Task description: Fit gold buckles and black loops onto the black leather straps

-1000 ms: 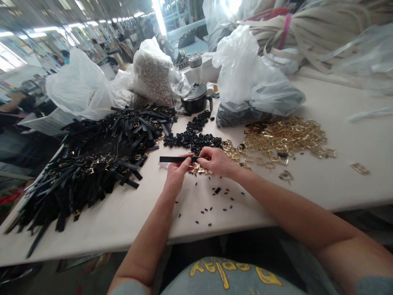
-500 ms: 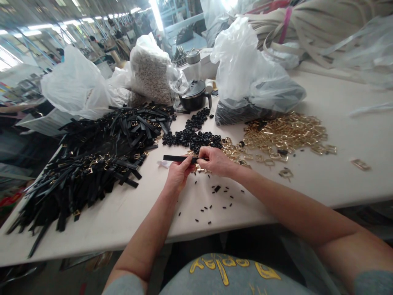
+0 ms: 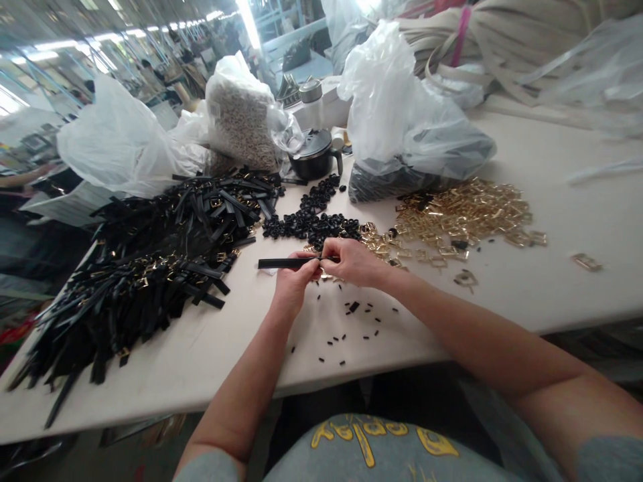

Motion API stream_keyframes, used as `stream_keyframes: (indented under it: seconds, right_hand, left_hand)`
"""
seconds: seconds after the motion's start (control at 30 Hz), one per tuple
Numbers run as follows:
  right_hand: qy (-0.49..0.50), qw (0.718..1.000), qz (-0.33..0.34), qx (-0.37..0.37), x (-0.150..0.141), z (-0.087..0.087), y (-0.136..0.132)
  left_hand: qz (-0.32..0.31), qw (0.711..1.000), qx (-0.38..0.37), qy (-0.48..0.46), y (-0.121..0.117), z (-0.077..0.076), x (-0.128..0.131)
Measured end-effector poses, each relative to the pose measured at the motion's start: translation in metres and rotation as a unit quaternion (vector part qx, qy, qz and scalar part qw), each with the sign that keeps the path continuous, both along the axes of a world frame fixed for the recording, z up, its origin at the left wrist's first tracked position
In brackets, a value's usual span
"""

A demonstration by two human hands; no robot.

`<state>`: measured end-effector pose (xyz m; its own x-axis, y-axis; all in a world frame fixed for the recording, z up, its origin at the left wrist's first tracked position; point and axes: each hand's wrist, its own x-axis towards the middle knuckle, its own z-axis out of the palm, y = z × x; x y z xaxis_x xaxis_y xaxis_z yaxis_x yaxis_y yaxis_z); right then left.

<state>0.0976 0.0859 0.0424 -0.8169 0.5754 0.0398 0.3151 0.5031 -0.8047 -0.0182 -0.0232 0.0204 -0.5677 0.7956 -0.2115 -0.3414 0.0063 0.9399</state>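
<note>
Item one: a flat, narrow black strap with a matt surface [image 3: 275,263], held above the near middle of the table, roughly level. Half a second earlier it slopes down toward the right; now its free end sits lower and covers more of a crumpled white scrap [image 3: 267,271].

Left hand [image 3: 296,277]: narrow, thumb and fingers pinching the strap near its middle. Right hand [image 3: 351,262]: narrow, fingertips closed on the strap's right portion; its exact end is hidden by the fingers.

Surroundings, on a cream-coloured table [image 3: 241,348]:
- Small black rings, heaped [image 3: 321,229], just beyond the hands.
- Gold rectangular metal buckles, heaped [image 3: 472,211], to the right; nearer ones partly hidden by the right hand.
- Tiny black cylindrical pieces, scattered, and one larger black rectangular piece [image 3: 354,307], on the near side.
- Black straps with gold buckles, a large tangled pile [image 3: 175,274], left.
- Black lidded pot with a side handle [image 3: 312,161], behind the rings, between a clear bag of pale small pieces [image 3: 241,117] and a white translucent bag with dark contents [image 3: 382,100].
</note>
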Motion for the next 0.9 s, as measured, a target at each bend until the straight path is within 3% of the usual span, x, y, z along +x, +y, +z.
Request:
stream_keyframes:
  seconds: [0.27, 0.4, 0.6, 0.9]
  right_hand:
    - [0.043, 0.979, -0.011, 0.200, 0.000, -0.008, -0.011]
    - [0.057, 0.968, 0.010, 0.245, 0.002, -0.010, -0.010]
    - [0.080, 0.967, 0.017, 0.241, 0.001, -0.013, -0.007]
    - [0.196, 0.970, 0.023, 0.140, -0.003, -0.016, 0.001]
  left_hand:
    - [0.041, 0.998, 0.007, -0.055, 0.003, 0.000, -0.004]
    - [0.039, 0.995, 0.023, -0.086, 0.003, -0.001, -0.006]
    - [0.039, 0.994, 0.028, -0.103, 0.001, -0.001, -0.006]
    - [0.021, 0.991, 0.049, -0.125, -0.001, 0.001, -0.003]
